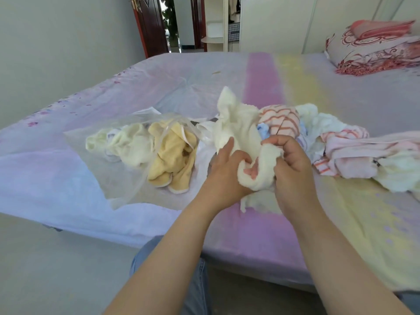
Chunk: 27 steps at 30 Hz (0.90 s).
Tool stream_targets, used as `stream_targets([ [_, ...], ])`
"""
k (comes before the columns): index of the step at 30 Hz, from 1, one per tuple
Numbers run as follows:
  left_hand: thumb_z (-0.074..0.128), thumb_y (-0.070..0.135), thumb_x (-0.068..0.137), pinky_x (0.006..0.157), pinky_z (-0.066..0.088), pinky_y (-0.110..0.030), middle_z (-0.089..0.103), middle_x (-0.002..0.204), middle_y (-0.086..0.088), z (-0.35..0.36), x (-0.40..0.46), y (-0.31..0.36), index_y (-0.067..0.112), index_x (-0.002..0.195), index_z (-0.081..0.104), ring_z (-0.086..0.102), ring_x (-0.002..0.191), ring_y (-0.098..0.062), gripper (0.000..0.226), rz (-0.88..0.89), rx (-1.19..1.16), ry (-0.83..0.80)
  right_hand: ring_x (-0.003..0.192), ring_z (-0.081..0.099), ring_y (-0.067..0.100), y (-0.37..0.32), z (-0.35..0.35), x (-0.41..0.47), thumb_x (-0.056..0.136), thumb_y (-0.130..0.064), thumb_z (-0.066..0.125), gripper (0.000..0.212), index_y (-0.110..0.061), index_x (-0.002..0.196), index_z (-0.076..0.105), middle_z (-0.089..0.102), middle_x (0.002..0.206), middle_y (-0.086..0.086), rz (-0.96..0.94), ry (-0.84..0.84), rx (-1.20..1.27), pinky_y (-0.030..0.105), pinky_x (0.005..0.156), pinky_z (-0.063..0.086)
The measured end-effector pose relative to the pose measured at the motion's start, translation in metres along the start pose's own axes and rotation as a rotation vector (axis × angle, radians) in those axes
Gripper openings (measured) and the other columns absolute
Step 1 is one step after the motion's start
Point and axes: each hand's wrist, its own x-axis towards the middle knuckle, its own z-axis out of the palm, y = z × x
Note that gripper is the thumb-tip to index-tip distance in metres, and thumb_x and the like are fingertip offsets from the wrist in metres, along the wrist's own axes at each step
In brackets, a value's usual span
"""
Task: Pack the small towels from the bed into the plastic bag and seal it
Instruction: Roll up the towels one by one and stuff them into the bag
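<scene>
Both hands, left [223, 160] and right [288, 162], curl round a cream towel [236, 126] I'm bunching to fit; beneath, the bed [261, 226], then the bag [95, 142] lying mouth toward me, part filled, then the unpacked pile [341, 146] at right

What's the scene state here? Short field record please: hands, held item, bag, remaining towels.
left hand: grips cream fluffy towel
right hand: grips the same towel
towel position: held above the striped pastel bed sheet, outside the bag
clear plastic bag: lying open on the bed, left of the hands
bag contents: pale cream towels and a yellow towel
unpacked pile: pink, striped and white towels to the right
</scene>
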Motion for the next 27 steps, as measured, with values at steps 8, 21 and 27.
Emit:
stream_targets([
  [8,0.069,0.042,0.078,0.077,0.05,-0.023,0.064,0.096,0.012,0.005,-0.038,-0.002,0.024,0.104,0.056,0.062,0.089,-0.003,0.034,-0.239,-0.269,-0.153,0.134,0.038,0.018,0.064,-0.065,0.034,0.085,0.003,0.056,0.076,-0.049,0.134,0.032,0.033,0.148,-0.001,0.177,-0.462,-0.557,0.033,0.099,0.044],
  [21,0.089,0.039,0.062,0.111,0.03,-0.029,-0.001,0.161,0.006,-0.004,-0.046,-0.03,0.043,0.15,-0.008,0.015,0.143,-0.003,0.131,-0.159,-0.031,-0.197,0.111,0.047,0.019,0.107,-0.032,0.0,0.072,-0.003,0.058,0.021,-0.013,0.088,0.067,0.054,0.123,0.004,0.013,-0.364,-0.578,0.033,0.09,0.039],
  [27,0.072,0.055,0.068,0.103,0.043,-0.036,0.044,0.142,0.006,0.013,-0.029,-0.032,0.036,0.147,0.024,0.044,0.126,-0.013,0.094,-0.062,0.127,-0.307,0.069,0.051,0.008,0.076,-0.042,-0.013,0.076,0.005,0.051,0.02,-0.014,0.08,0.057,0.059,0.075,0.001,0.246,-0.318,-0.123,0.022,0.062,0.04],
])
